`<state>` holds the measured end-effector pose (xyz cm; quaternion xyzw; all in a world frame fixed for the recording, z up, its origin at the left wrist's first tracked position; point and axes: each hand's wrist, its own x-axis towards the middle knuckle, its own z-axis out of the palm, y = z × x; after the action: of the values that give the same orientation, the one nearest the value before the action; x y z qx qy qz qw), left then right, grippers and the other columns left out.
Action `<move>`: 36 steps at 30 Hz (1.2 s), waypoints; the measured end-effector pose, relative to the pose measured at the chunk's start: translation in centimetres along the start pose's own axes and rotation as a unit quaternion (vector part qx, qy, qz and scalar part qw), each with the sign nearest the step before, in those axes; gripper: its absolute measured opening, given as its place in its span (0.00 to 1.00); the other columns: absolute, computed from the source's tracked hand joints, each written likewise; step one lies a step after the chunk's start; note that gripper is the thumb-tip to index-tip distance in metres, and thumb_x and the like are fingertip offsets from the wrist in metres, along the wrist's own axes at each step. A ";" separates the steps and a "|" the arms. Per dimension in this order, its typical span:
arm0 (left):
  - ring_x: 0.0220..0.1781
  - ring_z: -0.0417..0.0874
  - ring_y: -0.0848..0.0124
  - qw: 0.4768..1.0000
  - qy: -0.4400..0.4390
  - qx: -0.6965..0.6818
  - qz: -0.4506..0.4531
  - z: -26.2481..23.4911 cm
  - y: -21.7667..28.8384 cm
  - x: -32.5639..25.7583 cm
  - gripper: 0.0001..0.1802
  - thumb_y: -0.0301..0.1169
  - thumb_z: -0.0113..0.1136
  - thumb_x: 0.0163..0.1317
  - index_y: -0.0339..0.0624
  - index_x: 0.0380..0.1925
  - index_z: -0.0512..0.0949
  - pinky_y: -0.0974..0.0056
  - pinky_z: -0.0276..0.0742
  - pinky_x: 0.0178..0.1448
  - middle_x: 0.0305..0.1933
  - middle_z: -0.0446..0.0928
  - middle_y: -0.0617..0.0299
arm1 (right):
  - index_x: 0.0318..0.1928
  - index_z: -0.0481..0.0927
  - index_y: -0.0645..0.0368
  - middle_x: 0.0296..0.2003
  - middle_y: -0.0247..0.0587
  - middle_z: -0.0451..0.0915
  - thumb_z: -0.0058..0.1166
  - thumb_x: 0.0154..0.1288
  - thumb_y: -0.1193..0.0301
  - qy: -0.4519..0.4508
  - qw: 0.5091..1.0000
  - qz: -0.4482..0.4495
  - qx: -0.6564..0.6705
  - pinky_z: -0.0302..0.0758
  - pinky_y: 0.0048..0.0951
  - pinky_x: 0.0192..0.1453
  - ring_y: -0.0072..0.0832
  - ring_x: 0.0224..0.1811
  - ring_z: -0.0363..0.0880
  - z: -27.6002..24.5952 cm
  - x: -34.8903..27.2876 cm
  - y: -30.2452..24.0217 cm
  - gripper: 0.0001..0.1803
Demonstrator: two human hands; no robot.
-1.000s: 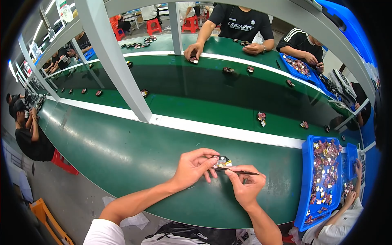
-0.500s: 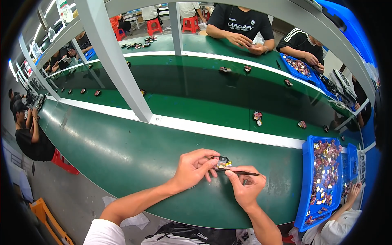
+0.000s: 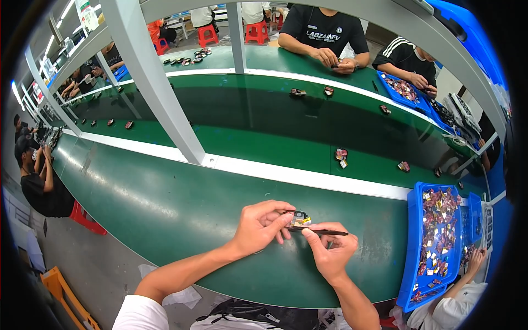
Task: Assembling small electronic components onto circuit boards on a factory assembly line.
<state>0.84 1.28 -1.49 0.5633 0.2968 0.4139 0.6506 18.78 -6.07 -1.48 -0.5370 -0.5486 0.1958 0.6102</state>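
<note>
Above the near green tabletop, my left hand (image 3: 259, 226) is closed round a small electronic assembly in a black case (image 3: 297, 218). Reddish, silvery and yellow parts show inside the case; its lower left side is covered by my fingers. My right hand (image 3: 333, 250) pinches slim black tweezers (image 3: 333, 232) between thumb and fingers. They point left, and their tip meets or nearly meets the near edge of the assembly; exact contact is too small to tell.
Right of my hands stands a blue tray (image 3: 410, 264) full of small wired parts. Beyond a white rail (image 3: 308, 177), a green conveyor belt (image 3: 247, 140) carries scattered assemblies. A grey post (image 3: 159, 82) rises at the rail. Co-workers sit across the belt, at left and at lower right.
Assemblies on the belt have shifted slightly left. My hands, the case and the tweezers stay almost in place. The co-worker across the belt has moved their hands.
</note>
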 end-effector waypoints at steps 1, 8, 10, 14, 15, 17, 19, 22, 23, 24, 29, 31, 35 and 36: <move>0.30 0.88 0.69 1.000 0.000 0.000 0.000 -0.1 -0.1 0.0 0.12 0.21 0.59 0.71 0.24 0.51 0.78 0.69 0.84 0.28 0.42 0.83 0.49 | 0.34 0.88 0.61 0.14 0.25 0.76 0.74 0.56 0.79 0.000 1.000 0.000 0.000 0.52 0.18 0.19 0.08 0.12 0.60 0.0 0.0 0.1 0.06; 0.29 0.88 0.68 1.000 0.006 -0.009 -0.007 -0.1 -0.1 0.2 0.12 0.21 0.59 0.72 0.24 0.51 0.78 0.69 0.84 0.27 0.38 0.84 0.49 | 0.35 0.88 0.60 0.19 0.30 0.82 0.74 0.54 0.79 -0.010 1.000 -0.021 -0.006 0.54 0.18 0.18 0.10 0.11 0.62 -0.2 0.3 -0.1 0.08; 0.29 0.88 0.67 1.000 0.006 -0.005 -0.002 -0.1 -0.1 0.1 0.12 0.21 0.58 0.72 0.24 0.52 0.77 0.68 0.85 0.27 0.36 0.85 0.48 | 0.35 0.88 0.60 0.20 0.31 0.83 0.74 0.54 0.80 -0.020 0.999 -0.045 -0.024 0.55 0.18 0.18 0.11 0.11 0.62 -0.3 0.3 -0.2 0.08; 0.29 0.87 0.69 1.000 0.008 -0.006 -0.005 -0.2 0.0 0.1 0.12 0.21 0.59 0.72 0.24 0.52 0.78 0.69 0.84 0.27 0.38 0.84 0.50 | 0.34 0.88 0.59 0.27 0.36 0.88 0.74 0.52 0.80 -0.034 0.995 -0.083 -0.033 0.58 0.18 0.17 0.13 0.10 0.63 -0.1 0.5 -0.5 0.09; 0.29 0.87 0.70 1.000 0.007 -0.006 -0.011 -0.2 0.0 0.1 0.12 0.21 0.59 0.71 0.25 0.51 0.78 0.70 0.83 0.28 0.40 0.84 0.51 | 0.34 0.87 0.59 0.30 0.38 0.90 0.74 0.52 0.80 -0.035 0.994 -0.094 -0.030 0.59 0.19 0.17 0.13 0.10 0.63 0.0 0.5 -0.5 0.09; 0.29 0.87 0.70 1.000 0.006 0.000 -0.003 -0.1 -0.1 0.0 0.12 0.22 0.59 0.72 0.24 0.52 0.78 0.69 0.84 0.27 0.38 0.84 0.50 | 0.33 0.87 0.59 0.31 0.39 0.90 0.74 0.52 0.80 -0.040 0.994 -0.099 -0.029 0.60 0.19 0.17 0.13 0.10 0.63 0.0 0.5 -0.6 0.09; 0.29 0.87 0.70 1.000 0.005 0.006 0.004 0.0 -0.1 0.0 0.12 0.22 0.59 0.72 0.24 0.52 0.78 0.69 0.85 0.27 0.36 0.85 0.49 | 0.33 0.87 0.59 0.33 0.40 0.90 0.74 0.52 0.80 -0.045 0.993 -0.103 -0.028 0.60 0.18 0.17 0.13 0.10 0.63 0.0 0.6 -0.6 0.08; 0.29 0.87 0.70 0.999 0.006 -0.028 -0.023 0.0 0.0 0.2 0.13 0.23 0.59 0.73 0.24 0.52 0.78 0.69 0.85 0.26 0.36 0.85 0.49 | 0.33 0.87 0.59 0.32 0.40 0.90 0.73 0.52 0.81 -0.042 0.991 -0.118 -0.040 0.60 0.18 0.17 0.13 0.10 0.63 -0.1 0.6 -0.5 0.08; 0.29 0.87 0.70 0.999 0.006 -0.033 -0.034 -0.1 0.0 0.2 0.13 0.23 0.59 0.73 0.24 0.52 0.78 0.69 0.85 0.26 0.36 0.85 0.49 | 0.32 0.87 0.58 0.32 0.39 0.90 0.73 0.52 0.80 -0.045 0.990 -0.124 -0.042 0.61 0.18 0.17 0.14 0.10 0.64 -0.1 0.6 -0.5 0.08; 0.29 0.87 0.70 0.998 0.007 -0.039 -0.045 -0.1 0.1 0.2 0.13 0.24 0.59 0.73 0.24 0.52 0.78 0.69 0.84 0.26 0.36 0.85 0.49 | 0.32 0.87 0.58 0.32 0.38 0.90 0.73 0.52 0.80 -0.049 0.989 -0.131 -0.045 0.61 0.19 0.17 0.14 0.10 0.65 -0.1 0.6 -0.4 0.08; 0.29 0.87 0.70 0.996 -0.007 -0.049 -0.080 -0.5 0.1 0.6 0.13 0.23 0.60 0.72 0.24 0.52 0.78 0.70 0.84 0.27 0.35 0.85 0.49 | 0.32 0.87 0.56 0.31 0.34 0.90 0.73 0.52 0.80 -0.047 0.983 -0.163 -0.071 0.62 0.20 0.18 0.16 0.11 0.67 0.0 0.5 -0.3 0.08; 0.29 0.87 0.70 0.995 -0.016 -0.047 -0.091 -0.5 0.1 0.7 0.14 0.23 0.60 0.72 0.24 0.53 0.78 0.70 0.84 0.27 0.35 0.85 0.50 | 0.32 0.88 0.55 0.31 0.33 0.90 0.73 0.52 0.80 -0.047 0.981 -0.172 -0.082 0.62 0.20 0.18 0.17 0.12 0.68 0.0 0.5 -0.3 0.08; 0.28 0.86 0.73 0.996 -0.022 -0.001 -0.088 -0.4 0.2 0.6 0.13 0.22 0.62 0.69 0.25 0.51 0.78 0.70 0.83 0.27 0.36 0.85 0.52 | 0.32 0.88 0.55 0.30 0.33 0.90 0.72 0.52 0.80 -0.049 0.978 -0.178 -0.093 0.61 0.21 0.19 0.18 0.13 0.72 0.1 0.4 -0.4 0.08; 0.28 0.85 0.74 0.996 -0.017 0.005 -0.089 -0.4 0.1 0.6 0.13 0.21 0.63 0.68 0.26 0.50 0.79 0.70 0.82 0.26 0.38 0.85 0.52 | 0.32 0.88 0.55 0.30 0.33 0.90 0.72 0.52 0.81 -0.053 0.976 -0.185 -0.099 0.61 0.21 0.19 0.18 0.14 0.74 0.2 0.4 -0.5 0.08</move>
<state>0.78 2.00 -1.43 0.5449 0.3369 0.3433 0.6868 18.61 -5.85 -0.92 -0.4730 -0.6862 0.0529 0.5501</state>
